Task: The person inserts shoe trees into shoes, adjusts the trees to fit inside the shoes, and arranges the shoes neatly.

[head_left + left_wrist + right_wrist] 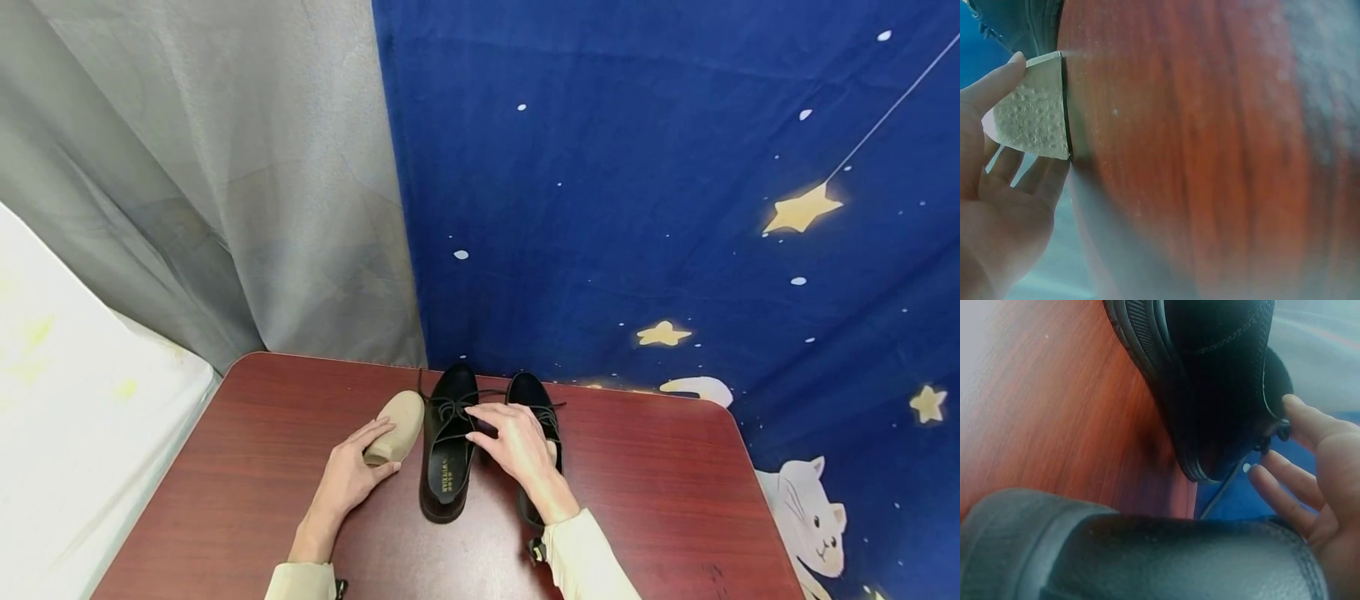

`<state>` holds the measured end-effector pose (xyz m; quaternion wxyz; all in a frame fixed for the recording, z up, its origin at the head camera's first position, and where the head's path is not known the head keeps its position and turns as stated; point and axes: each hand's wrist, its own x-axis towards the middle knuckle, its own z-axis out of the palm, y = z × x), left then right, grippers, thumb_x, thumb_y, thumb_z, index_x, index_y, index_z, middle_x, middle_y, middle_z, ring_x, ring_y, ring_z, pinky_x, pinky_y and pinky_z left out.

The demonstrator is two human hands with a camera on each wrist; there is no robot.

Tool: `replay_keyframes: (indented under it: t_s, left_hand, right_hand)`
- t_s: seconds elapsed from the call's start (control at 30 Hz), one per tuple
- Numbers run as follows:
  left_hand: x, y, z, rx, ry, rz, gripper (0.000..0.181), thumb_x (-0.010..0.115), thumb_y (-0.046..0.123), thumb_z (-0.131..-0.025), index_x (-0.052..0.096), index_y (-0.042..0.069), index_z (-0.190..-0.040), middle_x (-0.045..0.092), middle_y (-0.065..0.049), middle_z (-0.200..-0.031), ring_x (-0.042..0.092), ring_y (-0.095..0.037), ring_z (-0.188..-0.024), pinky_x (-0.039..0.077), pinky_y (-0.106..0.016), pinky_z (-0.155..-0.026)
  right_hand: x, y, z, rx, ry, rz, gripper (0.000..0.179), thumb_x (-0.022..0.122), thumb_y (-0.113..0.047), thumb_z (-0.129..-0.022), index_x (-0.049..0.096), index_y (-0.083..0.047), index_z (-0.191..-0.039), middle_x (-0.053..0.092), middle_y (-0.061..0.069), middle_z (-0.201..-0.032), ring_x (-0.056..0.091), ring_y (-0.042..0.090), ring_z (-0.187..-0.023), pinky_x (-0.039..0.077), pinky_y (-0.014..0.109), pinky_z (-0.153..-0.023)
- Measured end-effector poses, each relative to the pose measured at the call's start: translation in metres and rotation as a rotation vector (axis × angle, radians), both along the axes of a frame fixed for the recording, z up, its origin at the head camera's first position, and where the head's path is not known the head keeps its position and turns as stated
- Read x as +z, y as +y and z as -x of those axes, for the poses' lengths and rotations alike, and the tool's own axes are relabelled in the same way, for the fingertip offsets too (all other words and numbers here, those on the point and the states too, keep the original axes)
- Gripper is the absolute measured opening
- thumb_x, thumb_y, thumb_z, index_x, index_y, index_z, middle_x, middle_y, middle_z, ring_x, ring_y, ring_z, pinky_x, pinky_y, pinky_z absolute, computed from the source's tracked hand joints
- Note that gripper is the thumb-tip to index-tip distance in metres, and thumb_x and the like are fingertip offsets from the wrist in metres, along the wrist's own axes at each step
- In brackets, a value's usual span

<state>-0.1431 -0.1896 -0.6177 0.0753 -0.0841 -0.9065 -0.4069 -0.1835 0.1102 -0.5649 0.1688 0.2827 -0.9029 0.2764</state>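
Observation:
Beside the left black lace-up shoe, my left hand holds a beige, rounded shoe insert between thumb and fingers. In the left wrist view, the insert shows a rough, pebbled end. My right hand hovers over the same shoe's laces, thumb and fingers apart. In the right wrist view, the thumb is at the opening's edge of the shoe; contact is hard to judge. The right black shoe lies partly beneath my right hand, with something beige in its opening.
The shoes stand on a reddish-brown wooden table, toes near its far edge. Behind it hang a grey curtain and a blue star-patterned cloth. White fabric lies at the left.

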Motion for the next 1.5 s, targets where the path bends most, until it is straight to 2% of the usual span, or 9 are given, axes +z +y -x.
replay_keyframes:
  t_s: [0.4,0.53,0.77,1.03,1.27,1.5]
  left_hand:
    - [0.003,0.0,-0.002,-0.004,0.015,0.001,0.065,0.09,0.018,-0.072,0.066,0.014,-0.132,0.06,-0.002,-0.139,0.05,-0.029,-0.133,0.042,-0.048,-0.104]
    - [0.004,-0.001,-0.002,-0.005,0.022,-0.01,0.064,0.089,0.02,-0.074,0.065,0.015,-0.133,0.059,-0.003,-0.14,0.05,-0.03,-0.133,0.042,-0.049,-0.104]
    - [0.006,-0.001,-0.003,-0.011,0.037,-0.006,0.064,0.087,0.024,-0.076,0.064,0.015,-0.135,0.058,-0.005,-0.141,0.05,-0.031,-0.133,0.041,-0.05,-0.104]
    - [0.008,-0.002,-0.005,0.005,0.057,-0.032,0.065,0.086,0.022,-0.078,0.061,0.017,-0.138,0.055,-0.004,-0.144,0.046,-0.037,-0.135,0.037,-0.052,-0.108]
    - [0.009,0.0,-0.007,0.028,0.073,-0.026,0.063,0.087,0.025,-0.077,0.063,0.02,-0.136,0.056,-0.001,-0.143,0.053,-0.025,-0.13,0.042,-0.041,-0.101]
    - [0.012,0.001,-0.009,0.044,0.088,-0.021,0.063,0.088,0.025,-0.076,0.065,0.021,-0.133,0.058,-0.001,-0.141,0.056,-0.023,-0.127,0.042,-0.036,-0.099]
  right_hand:
    - [-0.004,0.002,0.001,0.017,0.0,-0.009,0.047,0.084,-0.031,-0.079,0.072,-0.025,-0.124,0.071,-0.003,-0.119,0.065,0.011,-0.109,0.046,0.038,-0.096]
    - [-0.003,0.002,0.002,0.013,0.008,-0.025,0.049,0.085,-0.032,-0.078,0.071,-0.026,-0.125,0.069,-0.007,-0.121,0.065,0.009,-0.109,0.046,0.036,-0.097]
    - [-0.003,0.003,0.001,0.016,0.023,-0.022,0.049,0.084,-0.034,-0.079,0.071,-0.026,-0.126,0.071,-0.004,-0.119,0.065,0.011,-0.109,0.046,0.038,-0.096]
    - [-0.005,0.003,0.001,0.009,0.045,-0.024,0.049,0.083,-0.035,-0.079,0.071,-0.026,-0.126,0.07,-0.007,-0.118,0.066,0.009,-0.106,0.046,0.037,-0.095]
    - [-0.006,0.004,-0.003,-0.011,0.019,-0.057,0.05,0.08,-0.038,-0.082,0.068,-0.03,-0.13,0.072,-0.01,-0.114,0.067,0.009,-0.101,0.046,0.036,-0.098]
    - [-0.007,0.004,-0.003,0.001,0.085,-0.036,0.052,0.083,-0.035,-0.078,0.07,-0.026,-0.128,0.075,-0.007,-0.106,0.071,0.007,-0.085,0.049,0.043,-0.096]
